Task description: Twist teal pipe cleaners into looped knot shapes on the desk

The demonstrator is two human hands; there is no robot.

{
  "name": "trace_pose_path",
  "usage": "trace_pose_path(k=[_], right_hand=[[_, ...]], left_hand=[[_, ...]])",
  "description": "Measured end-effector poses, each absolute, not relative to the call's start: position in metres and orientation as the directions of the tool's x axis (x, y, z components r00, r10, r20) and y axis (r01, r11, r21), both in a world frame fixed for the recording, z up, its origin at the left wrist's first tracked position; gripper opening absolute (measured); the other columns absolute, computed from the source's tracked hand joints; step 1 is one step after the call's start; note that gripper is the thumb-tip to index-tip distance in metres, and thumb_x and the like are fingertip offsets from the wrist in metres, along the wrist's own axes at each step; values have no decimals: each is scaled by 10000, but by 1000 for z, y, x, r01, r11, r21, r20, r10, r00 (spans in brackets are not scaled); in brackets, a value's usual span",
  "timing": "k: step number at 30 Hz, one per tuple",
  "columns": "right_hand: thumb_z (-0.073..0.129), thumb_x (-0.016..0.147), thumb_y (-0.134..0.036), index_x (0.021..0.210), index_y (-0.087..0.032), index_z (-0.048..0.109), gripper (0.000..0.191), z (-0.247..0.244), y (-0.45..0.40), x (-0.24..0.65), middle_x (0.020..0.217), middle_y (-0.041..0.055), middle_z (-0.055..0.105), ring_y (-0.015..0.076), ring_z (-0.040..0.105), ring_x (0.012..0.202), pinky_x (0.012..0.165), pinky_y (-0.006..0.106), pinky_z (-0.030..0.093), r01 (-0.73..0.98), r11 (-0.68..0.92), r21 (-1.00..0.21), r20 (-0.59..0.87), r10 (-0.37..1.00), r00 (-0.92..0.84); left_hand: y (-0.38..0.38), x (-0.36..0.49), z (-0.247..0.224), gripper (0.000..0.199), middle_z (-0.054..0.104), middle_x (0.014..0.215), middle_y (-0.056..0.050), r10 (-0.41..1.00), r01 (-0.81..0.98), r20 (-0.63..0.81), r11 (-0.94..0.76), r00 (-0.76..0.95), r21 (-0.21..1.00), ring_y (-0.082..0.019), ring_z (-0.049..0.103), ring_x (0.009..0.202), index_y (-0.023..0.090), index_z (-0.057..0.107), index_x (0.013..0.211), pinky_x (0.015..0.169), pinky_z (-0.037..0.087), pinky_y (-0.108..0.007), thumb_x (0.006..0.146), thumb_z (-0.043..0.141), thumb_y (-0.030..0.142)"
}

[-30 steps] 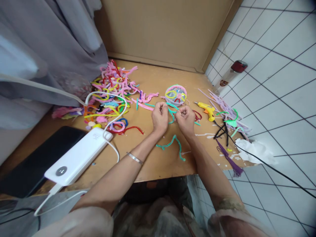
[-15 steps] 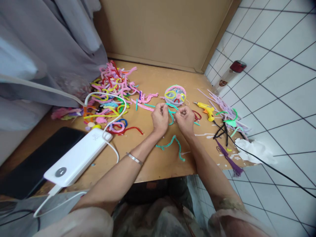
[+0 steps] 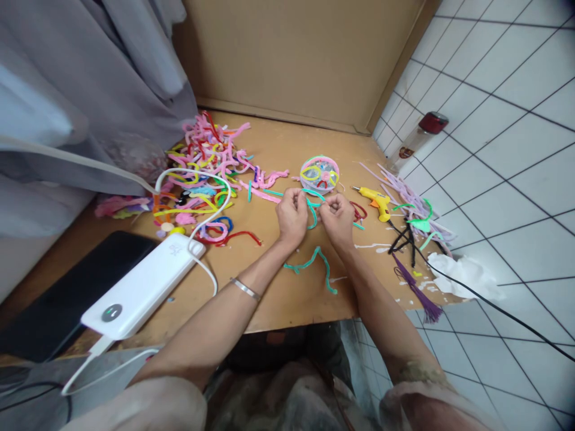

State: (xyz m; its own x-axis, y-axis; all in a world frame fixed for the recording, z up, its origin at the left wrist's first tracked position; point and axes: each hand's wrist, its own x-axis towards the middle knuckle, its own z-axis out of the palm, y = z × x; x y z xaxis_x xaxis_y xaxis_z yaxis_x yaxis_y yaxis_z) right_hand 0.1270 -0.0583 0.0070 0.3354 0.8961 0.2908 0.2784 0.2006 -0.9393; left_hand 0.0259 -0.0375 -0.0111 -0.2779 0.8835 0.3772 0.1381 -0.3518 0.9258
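Your table (image 3: 287, 305) spreads beneath everything, with a white tiled wall (image 3: 503, 120) to its right and a gray curtain (image 3: 135, 72) hanging over its far left. On the left side lies a tangled heap of colored fuzzy stems (image 3: 211, 149), mostly pink; nearer you, a white power bank (image 3: 144, 287) sits beside a flat black slab (image 3: 81, 293). Your left hand (image 3: 291, 216) and right hand (image 3: 336, 218) work close together but apart at mid-table, the fingertips of each pinched on teal stem (image 3: 315, 193), which curves through the gap between them; you hide the exact grip points. Just beyond your hands sits a round, pink-edged piece (image 3: 320, 173). A yellow glue gun (image 3: 376, 202) lies to their right, and a purple tassel (image 3: 420, 293) is nearer the edge. Between your forearms rests a bent teal piece (image 3: 309, 262). Smallest is a yellow scrap (image 3: 417, 274) near the tassel.
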Motion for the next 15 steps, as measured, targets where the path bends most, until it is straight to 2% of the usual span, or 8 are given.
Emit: trace_pose_path(k=[3, 8, 13, 15], right_hand=[[635, 709, -290, 687, -233, 488, 159, 10, -58, 126, 576, -56, 540, 116, 498, 511, 516, 250, 398, 171, 170, -971, 215, 931, 295], [712, 649, -406, 666, -186, 601, 247, 12, -60, 124, 530, -39, 580, 98, 497, 479, 502, 238, 408, 29, 49, -998, 53, 992, 115], [735, 566, -378, 589, -184, 624, 225, 13, -57, 128, 544, -22, 616, 92, 510, 479, 477, 223, 382, -61, 27, -998, 13, 977, 211], [740, 551, -378, 575, -188, 617, 227, 15, -56, 130, 539, -24, 617, 83, 484, 464, 466, 222, 363, -85, 31, -996, 10, 973, 230]], left_hand=[[-37, 26, -9, 141, 564, 642, 21, 885, 117, 364, -345, -292, 931, -124, 527, 612, 190, 543, 763, 628, 393, -241, 904, 556, 199], [-40, 25, -6, 130, 549, 601, 37, 916, 3, 299, -309, -268, 951, -104, 514, 562, 181, 556, 779, 583, 394, -213, 896, 573, 233], [-38, 22, -8, 276, 510, 545, 45, 970, -212, 201, -227, -137, 951, -82, 438, 464, 177, 585, 756, 479, 344, -207, 889, 597, 419], [-36, 19, -7, 348, 495, 526, 47, 988, -284, 144, -155, -58, 946, -75, 396, 430, 175, 599, 738, 434, 304, -212, 839, 633, 506]])
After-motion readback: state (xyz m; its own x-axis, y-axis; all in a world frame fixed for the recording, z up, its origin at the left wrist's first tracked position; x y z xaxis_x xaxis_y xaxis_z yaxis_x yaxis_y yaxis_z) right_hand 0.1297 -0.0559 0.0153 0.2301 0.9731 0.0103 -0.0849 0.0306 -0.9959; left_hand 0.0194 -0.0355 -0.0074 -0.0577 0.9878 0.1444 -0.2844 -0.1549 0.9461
